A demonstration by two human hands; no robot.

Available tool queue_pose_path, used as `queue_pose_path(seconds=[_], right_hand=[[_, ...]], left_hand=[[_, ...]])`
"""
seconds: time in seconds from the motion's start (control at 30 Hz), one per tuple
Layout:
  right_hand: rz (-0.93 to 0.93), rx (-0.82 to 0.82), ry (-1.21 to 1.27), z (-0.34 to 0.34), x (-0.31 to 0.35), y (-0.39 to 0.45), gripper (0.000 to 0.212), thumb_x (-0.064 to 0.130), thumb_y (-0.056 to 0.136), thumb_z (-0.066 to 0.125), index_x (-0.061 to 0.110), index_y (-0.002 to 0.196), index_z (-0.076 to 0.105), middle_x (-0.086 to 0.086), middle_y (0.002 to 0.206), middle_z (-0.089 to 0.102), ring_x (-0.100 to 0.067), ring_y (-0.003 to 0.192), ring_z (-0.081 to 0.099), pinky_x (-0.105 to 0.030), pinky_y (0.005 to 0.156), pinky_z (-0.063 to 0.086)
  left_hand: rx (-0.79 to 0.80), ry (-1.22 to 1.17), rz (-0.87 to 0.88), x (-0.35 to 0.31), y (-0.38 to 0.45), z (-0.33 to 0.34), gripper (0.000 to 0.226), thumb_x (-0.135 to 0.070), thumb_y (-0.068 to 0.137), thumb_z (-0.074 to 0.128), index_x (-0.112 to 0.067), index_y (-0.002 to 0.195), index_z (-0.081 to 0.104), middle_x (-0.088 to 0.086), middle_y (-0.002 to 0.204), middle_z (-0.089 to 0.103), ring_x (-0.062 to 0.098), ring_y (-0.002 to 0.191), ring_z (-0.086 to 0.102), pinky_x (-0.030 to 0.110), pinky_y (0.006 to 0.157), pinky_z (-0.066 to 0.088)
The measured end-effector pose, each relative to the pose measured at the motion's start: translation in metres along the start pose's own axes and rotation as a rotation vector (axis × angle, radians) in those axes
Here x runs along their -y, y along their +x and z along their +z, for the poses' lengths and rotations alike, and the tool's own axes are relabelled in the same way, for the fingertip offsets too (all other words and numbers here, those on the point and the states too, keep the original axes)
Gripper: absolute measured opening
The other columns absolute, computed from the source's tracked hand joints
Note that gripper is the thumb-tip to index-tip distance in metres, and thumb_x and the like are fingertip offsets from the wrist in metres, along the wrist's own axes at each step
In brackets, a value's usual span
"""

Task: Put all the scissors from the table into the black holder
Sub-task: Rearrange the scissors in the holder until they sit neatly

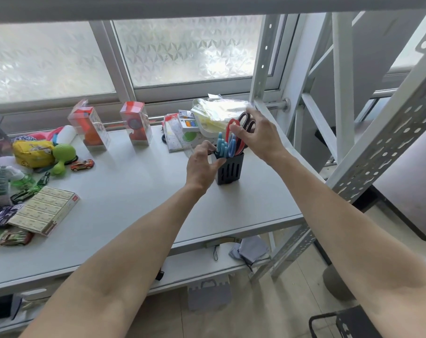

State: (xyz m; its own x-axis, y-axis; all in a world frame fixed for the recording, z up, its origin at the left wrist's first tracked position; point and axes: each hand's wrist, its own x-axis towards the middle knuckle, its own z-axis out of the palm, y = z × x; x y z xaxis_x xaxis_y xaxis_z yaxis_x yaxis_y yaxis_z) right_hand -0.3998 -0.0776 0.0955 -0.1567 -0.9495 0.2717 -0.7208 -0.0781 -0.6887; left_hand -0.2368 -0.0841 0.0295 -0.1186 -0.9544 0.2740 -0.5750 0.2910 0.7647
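Observation:
The black holder [229,170] stands on the white table [134,191] toward its right side. Blue-handled scissors [223,146] and red-handled scissors [232,129] stick up out of it, handles on top. Behind them is a pair with dark handles [246,121]. My left hand [203,164] rests against the holder's left side, thumb at its rim. My right hand [260,135] is above and right of the holder, its fingers pinching the handles of the red and dark scissors. No loose scissors show on the table.
Boxed toys [136,123], a green toy [62,156], small cars [82,164], a box of packets [45,209] and pouches crowd the left and back. A clear bag [219,111] and stationery lie behind the holder. A metal rack upright [368,167] stands at the right.

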Motion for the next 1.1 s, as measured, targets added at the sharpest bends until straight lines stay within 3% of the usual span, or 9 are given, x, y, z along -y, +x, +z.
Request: queue_pose_path(seconds=[0.13,0.23,0.3,0.37,0.5,0.6,0.7,0.83,1.1], right_hand=[[0.028,0.058,0.108,-0.001,-0.009,-0.008,0.094,0.044,0.080,0.076,0.015,0.153,0.024,-0.008,0.145,0.049,-0.025,0.127,0.054,-0.029,0.103,0.042],[0.044,0.064,0.144,-0.001,-0.014,-0.013,0.097,0.045,0.082,0.074,0.013,0.155,0.018,-0.008,0.153,0.038,-0.024,0.138,0.041,-0.035,0.111,0.034],[0.052,0.053,0.167,0.000,-0.015,-0.014,0.093,0.041,0.084,0.072,0.010,0.154,0.019,-0.010,0.153,0.039,-0.025,0.139,0.040,-0.039,0.114,0.035],[0.059,0.022,0.202,0.000,-0.014,-0.014,0.082,0.035,0.086,0.072,0.008,0.150,0.029,-0.012,0.144,0.050,-0.025,0.129,0.051,-0.042,0.108,0.044],[0.042,-0.097,0.205,0.003,-0.012,-0.014,0.059,0.027,0.085,0.075,0.007,0.133,0.049,-0.010,0.120,0.063,-0.023,0.106,0.064,-0.042,0.093,0.054],[0.014,-0.201,0.181,0.008,-0.009,-0.017,0.054,0.029,0.081,0.078,0.011,0.125,0.052,-0.006,0.109,0.066,-0.020,0.093,0.066,-0.037,0.083,0.057],[0.018,-0.236,0.186,0.011,-0.005,-0.014,0.053,0.029,0.080,0.079,0.010,0.120,0.050,-0.004,0.105,0.065,-0.020,0.088,0.067,-0.032,0.076,0.058],[0.049,-0.191,0.230,0.009,-0.005,-0.006,0.052,0.029,0.080,0.080,0.009,0.119,0.051,0.000,0.100,0.062,-0.013,0.084,0.062,-0.017,0.069,0.053],[0.023,0.013,0.561,0.005,-0.015,-0.008,0.028,0.039,0.095,0.060,0.025,0.119,0.060,-0.002,0.103,0.069,-0.013,0.094,0.069,-0.016,0.073,0.055]], left_hand=[[0.036,0.009,-0.051,-0.002,0.004,0.002,0.054,-0.025,0.075,0.081,-0.008,0.115,0.050,0.009,0.115,0.059,0.024,0.107,0.059,0.036,0.091,0.050],[0.104,0.022,-0.065,-0.003,0.008,0.001,0.103,-0.035,0.066,0.087,-0.009,0.145,0.026,0.011,0.143,0.044,0.026,0.131,0.045,0.041,0.107,0.042],[0.164,0.040,-0.054,-0.005,0.011,0.002,0.119,-0.038,0.064,0.087,-0.011,0.153,0.012,0.010,0.151,0.038,0.026,0.137,0.038,0.040,0.112,0.036],[0.205,-0.039,-0.065,-0.007,0.013,0.005,0.114,-0.035,0.065,0.087,-0.012,0.152,0.017,0.010,0.145,0.046,0.025,0.131,0.045,0.037,0.108,0.040],[0.091,-0.100,-0.082,-0.008,0.016,0.007,0.067,-0.028,0.069,0.085,-0.011,0.125,0.050,0.005,0.109,0.063,0.023,0.101,0.065,0.038,0.090,0.055],[0.049,-0.098,-0.085,-0.007,0.016,0.009,0.057,-0.028,0.070,0.085,-0.010,0.112,0.051,0.003,0.098,0.063,0.021,0.090,0.066,0.038,0.083,0.058],[0.065,-0.128,-0.083,-0.004,0.018,0.011,0.069,-0.027,0.069,0.086,-0.010,0.122,0.046,0.006,0.109,0.061,0.023,0.100,0.065,0.034,0.088,0.056],[0.221,-0.214,-0.041,-0.008,0.027,0.011,0.120,-0.032,0.063,0.089,-0.016,0.153,0.011,0.007,0.150,0.038,0.023,0.133,0.043,0.031,0.109,0.035],[0.271,-0.196,0.002,-0.014,0.042,0.010,0.115,-0.038,0.063,0.088,-0.020,0.152,0.018,0.008,0.150,0.035,0.028,0.134,0.042,0.048,0.112,0.037]])
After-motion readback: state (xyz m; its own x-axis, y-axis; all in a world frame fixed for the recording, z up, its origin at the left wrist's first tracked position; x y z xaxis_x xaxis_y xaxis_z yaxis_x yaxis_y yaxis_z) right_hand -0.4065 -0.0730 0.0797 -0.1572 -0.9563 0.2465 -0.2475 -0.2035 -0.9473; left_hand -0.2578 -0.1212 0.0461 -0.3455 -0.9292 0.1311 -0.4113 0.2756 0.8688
